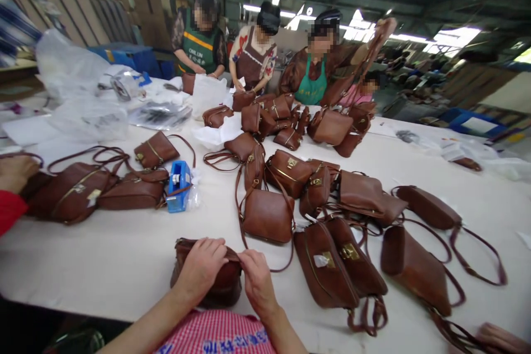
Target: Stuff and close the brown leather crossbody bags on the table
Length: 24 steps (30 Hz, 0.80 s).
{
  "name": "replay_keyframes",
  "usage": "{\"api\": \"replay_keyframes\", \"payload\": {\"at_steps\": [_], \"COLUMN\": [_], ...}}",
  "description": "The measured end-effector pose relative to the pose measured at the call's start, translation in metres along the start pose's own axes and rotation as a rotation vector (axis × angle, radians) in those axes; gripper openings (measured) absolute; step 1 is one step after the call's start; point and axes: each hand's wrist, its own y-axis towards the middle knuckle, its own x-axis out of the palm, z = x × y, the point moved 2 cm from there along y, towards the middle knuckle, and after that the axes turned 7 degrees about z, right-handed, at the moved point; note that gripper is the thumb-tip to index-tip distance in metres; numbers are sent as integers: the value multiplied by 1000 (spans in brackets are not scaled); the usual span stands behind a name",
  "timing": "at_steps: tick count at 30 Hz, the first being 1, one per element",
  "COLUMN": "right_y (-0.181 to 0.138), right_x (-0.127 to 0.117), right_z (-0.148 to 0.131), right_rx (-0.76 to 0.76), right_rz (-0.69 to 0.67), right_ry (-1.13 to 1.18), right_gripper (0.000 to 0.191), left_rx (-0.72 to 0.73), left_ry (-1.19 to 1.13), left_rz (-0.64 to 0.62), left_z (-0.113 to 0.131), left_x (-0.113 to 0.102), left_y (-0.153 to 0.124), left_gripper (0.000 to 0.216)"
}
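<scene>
A brown leather handbag (219, 290) sits at the table's near edge, right in front of my checked apron. My left hand (205, 265) lies over its top with the fingers curled onto the upper edge. At the bag's upper right corner, my right hand (257, 276) pinches the edge or strap end there; the exact part is hidden by the fingers. Just beyond my hands lies another brown handbag (267, 215) with its strap looping toward me. To the right, two handbags with gold clasps (332, 260) lean together.
A blue tape dispenser (179, 185) stands left of centre beside several brown bags (74, 191). More bags (282, 116) are heaped across the white table (136, 265). Three co-workers in aprons stand opposite. A red sleeve (10, 210) reaches in at left, another person's hand (501, 337) at lower right.
</scene>
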Motion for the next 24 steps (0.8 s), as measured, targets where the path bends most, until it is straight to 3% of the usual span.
{"api": "replay_keyframes", "payload": {"at_steps": [5,9,13,16,20,24], "right_y": [6,10,9,6,2,6], "right_x": [-1,-5,-7,-7,-9,-9], "right_z": [4,14,20,22,23,17], "right_rx": [-7,55,133,196,258,54], "right_rz": [-88,-113,-150,-148,-120,-124], "right_ry": [74,227,329,374,427,306], "right_gripper": [32,27,16,18,18,18], "left_rx": [62,-149,-413,-486,-549,-545], "left_ry": [-55,-112,-335,-440,-456,-426], "left_rz": [-115,-237,-455,-567,-590,-571], "left_z": [7,10,10,7,2,6], "left_x": [8,2,-5,-5,-1,-6], "left_y": [9,21,30,31,30,31], "left_gripper": [11,17,15,14,20,21]}}
